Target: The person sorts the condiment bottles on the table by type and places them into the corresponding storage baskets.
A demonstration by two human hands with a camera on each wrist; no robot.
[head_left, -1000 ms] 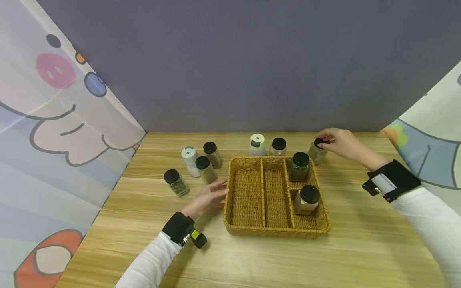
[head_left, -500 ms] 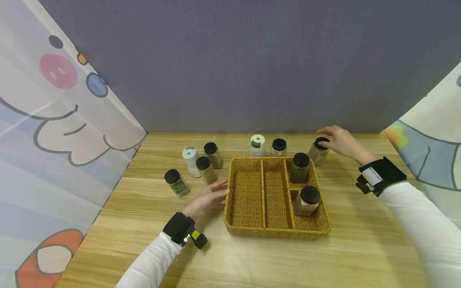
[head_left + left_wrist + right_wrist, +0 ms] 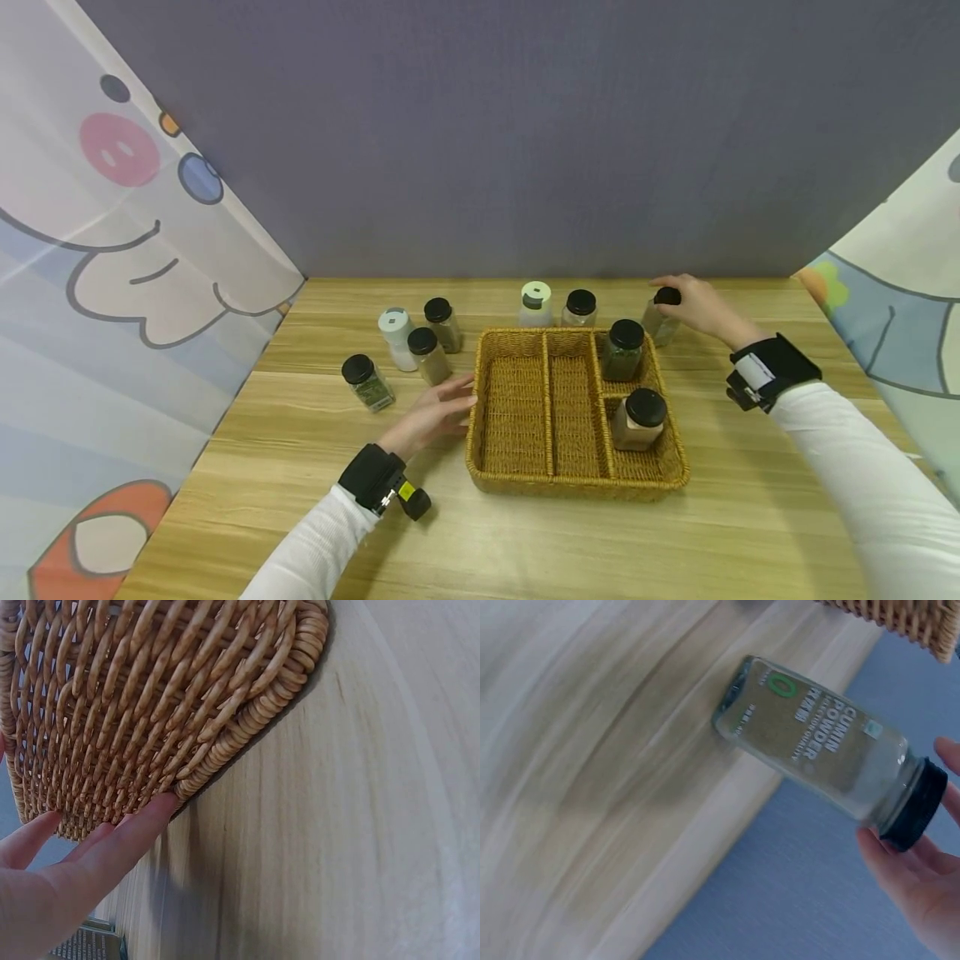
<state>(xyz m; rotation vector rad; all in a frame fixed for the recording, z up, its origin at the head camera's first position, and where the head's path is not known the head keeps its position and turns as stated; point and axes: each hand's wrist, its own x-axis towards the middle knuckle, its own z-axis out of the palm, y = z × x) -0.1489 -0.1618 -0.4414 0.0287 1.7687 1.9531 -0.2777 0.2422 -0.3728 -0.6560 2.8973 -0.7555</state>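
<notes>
A glass jar of cumin powder with a black lid stands at the table's back right, beside the basket. My right hand holds it by the lid, thumb and fingers at opposite sides; the jar's base appears to be on the table. The woven basket has several compartments. In its two small right compartments sit a jar of green flakes and a jar of light powder, both black-lidded. My left hand touches the basket's left outer wall with extended fingers, seen also in the left wrist view.
Left of the basket stand a green herb jar, a white-capped bottle and two black-lidded jars. Behind it are another white-capped bottle and a clear jar. A grey panel rises at the table's back edge.
My right hand lifted slightly off the cumin jar's lid, its fingers spreading, then came down again and closed round the lid. The right forearm swung left. My left hand stayed at the basket.
</notes>
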